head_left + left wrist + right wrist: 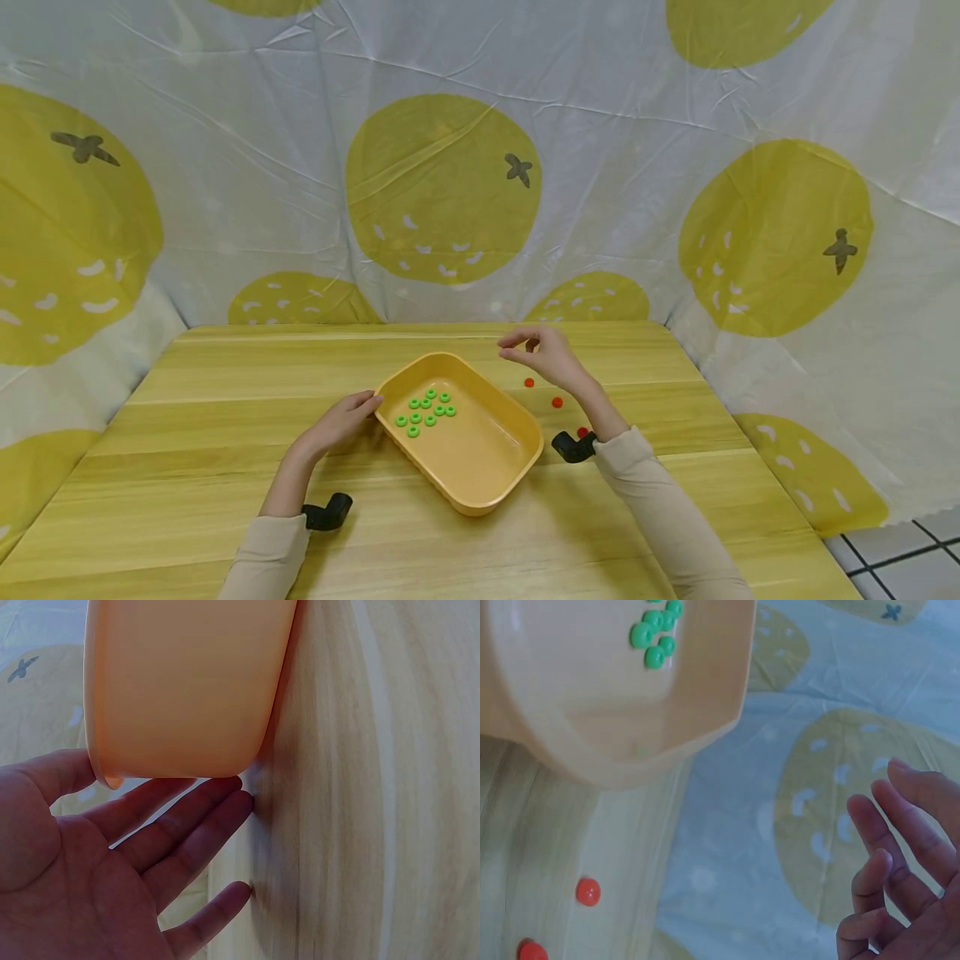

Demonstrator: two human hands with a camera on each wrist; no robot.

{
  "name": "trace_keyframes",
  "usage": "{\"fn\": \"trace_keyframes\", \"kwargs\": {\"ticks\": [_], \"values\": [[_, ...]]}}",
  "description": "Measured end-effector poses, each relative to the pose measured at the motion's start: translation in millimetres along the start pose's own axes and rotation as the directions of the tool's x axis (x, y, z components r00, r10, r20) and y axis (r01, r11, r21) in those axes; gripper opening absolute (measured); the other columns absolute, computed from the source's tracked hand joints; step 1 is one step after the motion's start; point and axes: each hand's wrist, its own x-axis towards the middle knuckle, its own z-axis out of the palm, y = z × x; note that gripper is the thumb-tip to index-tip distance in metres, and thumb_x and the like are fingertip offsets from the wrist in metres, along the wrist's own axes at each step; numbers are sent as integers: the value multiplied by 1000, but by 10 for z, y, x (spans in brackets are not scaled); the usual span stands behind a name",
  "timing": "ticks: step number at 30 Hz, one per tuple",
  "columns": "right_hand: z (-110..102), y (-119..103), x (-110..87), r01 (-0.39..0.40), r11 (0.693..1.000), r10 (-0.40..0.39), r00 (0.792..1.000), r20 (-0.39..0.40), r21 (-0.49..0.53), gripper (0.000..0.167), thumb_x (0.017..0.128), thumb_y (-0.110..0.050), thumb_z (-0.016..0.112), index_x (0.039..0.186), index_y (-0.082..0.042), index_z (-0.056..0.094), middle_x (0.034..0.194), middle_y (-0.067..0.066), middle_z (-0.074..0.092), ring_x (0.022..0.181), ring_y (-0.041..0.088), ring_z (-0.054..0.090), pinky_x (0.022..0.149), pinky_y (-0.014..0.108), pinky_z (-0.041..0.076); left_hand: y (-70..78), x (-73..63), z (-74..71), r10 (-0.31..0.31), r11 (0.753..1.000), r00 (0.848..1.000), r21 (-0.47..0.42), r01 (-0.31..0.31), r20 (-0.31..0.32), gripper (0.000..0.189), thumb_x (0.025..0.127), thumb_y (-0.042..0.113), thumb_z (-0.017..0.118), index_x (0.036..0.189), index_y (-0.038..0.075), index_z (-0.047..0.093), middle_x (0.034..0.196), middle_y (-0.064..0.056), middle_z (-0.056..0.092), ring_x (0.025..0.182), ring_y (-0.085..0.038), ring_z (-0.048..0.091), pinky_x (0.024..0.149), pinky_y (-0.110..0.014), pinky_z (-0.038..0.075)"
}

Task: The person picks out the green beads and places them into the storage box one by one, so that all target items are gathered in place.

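A yellow-orange plastic tray (487, 467) sits at an angle on the table, with several small green rings (426, 403) scattered at its far left end. My left hand (347, 423) holds that end by the rim, the thumb over the edge. In the left wrist view its fingers (191, 832) lie loosely spread against the outer wall. My right hand (546, 354) hovers beyond the tray's right side, holding nothing, thumb and forefinger apart and the other fingers loosely bent. Below it, small red rings (557, 402) lie in a slanting row on the table.
The wooden table (187, 450) reaches back to a white curtain (600, 192) printed with large yellow fruit. A black wrist mount (328, 512) juts from the left wrist, and another black mount (573, 447) from the right, close beside one red ring (582, 432).
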Motion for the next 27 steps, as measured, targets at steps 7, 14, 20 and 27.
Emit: {"fn": "trace_keyframes", "kwargs": {"ticks": [7,14,20,27], "values": [[-107,151,-104,-12,1000,13,998,-58,12,20,85,-25,70,99,-12,74,104,9,71,85,20,58,71,27,46,-29,-15,0,0,1000,1000,-3,0,-9,56,104,30,31,138,-14,33,137,-32,44,134,-46,33,110,-57,29],[-181,299,-193,-68,997,70,994,-80,19,20,85,-24,70,100,-12,73,110,10,69,64,24,53,47,22,43,-34,-29,-4,7,1000,1000,1,-7,-16,55,104,30,31,137,-14,36,137,-32,43,135,-47,31,110,-58,28],[-201,389,-238,-38,996,28,991,-127,-75,20,85,-23,69,102,-13,73,108,8,70,79,22,60,60,26,50,-54,-27,5,-3,1000,1000,9,3,-25,59,104,31,31,141,-15,26,142,-34,35,136,-48,26,111,-59,25],[-167,458,-305,-19,972,-9,993,-115,-233,35,87,-28,67,118,-11,66,125,13,59,120,34,51,99,53,44,-59,-50,21,-23,991,992,130,39,-123,60,104,36,28,143,-10,27,146,-32,30,137,-48,25,111,-59,25]]}}
